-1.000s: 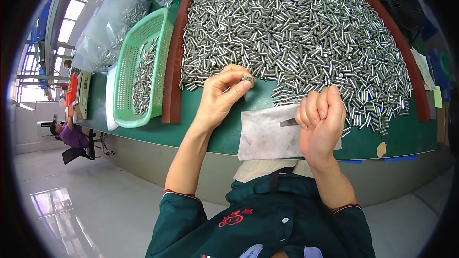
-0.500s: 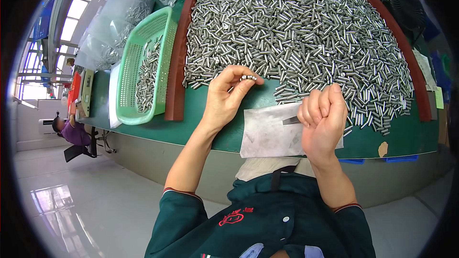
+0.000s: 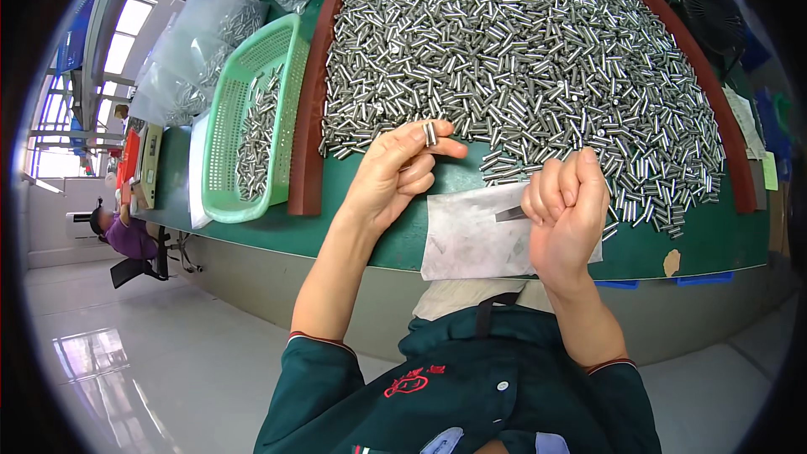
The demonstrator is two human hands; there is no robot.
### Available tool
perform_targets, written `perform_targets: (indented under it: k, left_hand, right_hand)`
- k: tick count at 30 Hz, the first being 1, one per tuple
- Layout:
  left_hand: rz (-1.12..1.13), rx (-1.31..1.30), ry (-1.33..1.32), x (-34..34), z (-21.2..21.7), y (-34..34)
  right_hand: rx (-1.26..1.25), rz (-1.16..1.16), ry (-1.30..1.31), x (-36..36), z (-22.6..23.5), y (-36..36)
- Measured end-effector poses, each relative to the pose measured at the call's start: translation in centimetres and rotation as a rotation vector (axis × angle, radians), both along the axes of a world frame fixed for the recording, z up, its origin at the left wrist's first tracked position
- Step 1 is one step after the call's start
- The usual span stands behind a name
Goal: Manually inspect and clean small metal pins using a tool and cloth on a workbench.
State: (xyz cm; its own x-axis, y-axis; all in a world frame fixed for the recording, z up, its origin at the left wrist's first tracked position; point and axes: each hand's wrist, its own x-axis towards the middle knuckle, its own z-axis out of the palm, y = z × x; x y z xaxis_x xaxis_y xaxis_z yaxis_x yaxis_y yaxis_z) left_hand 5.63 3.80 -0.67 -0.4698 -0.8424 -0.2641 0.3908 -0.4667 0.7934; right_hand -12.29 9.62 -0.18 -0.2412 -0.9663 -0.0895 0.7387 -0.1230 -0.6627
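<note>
Between the thumb and fingers of my left hand (image 3: pixel 389 170) are short metal pins (image 3: pixel 429 134), held upright just above the near edge of the pile. How many pins are pinched there I cannot make out. My right hand (image 3: pixel 565 214) is closed in a loose fist above a stained white cloth (image 3: pixel 471 240). A flat grey metal tool (image 3: pixel 509 213) pokes out of this fist toward the left; its grip is hidden, so its kind is unclear. Beyond both hands spreads a wide pile of shiny loose pins (image 3: pixel 521 59) on the green tabletop (image 3: pixel 395 240).
Dark red bars (image 3: pixel 308 134) border the pile. A light green basket (image 3: pixel 220 130) partly filled with pins stands left, near clear bags (image 3: pixel 189 50) of metal parts. Right are a black fan (image 3: pixel 711 10) and a yellow note (image 3: pixel 769 172). A seated person (image 3: pixel 133 238) is far left.
My left hand has turned over, so the pins that lay with their ends toward me now stand upright at the fingertips. The right hand stays in place.
</note>
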Motion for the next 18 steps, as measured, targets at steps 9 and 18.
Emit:
perform_targets:
  k: [9, 18]
  left_hand:
    - [-0.042, 0.206, 0.175, 1.2, -0.4, -0.2]
    - [-0.04, 0.31, 0.352, 1.7, -0.8, -0.2]
  right_hand:
    - [-0.005, 0.014, 0.001, 0.0, 0.0, -0.1]
    - [-0.002, 0.017, 0.001, 0.1, -0.2, 0.0]
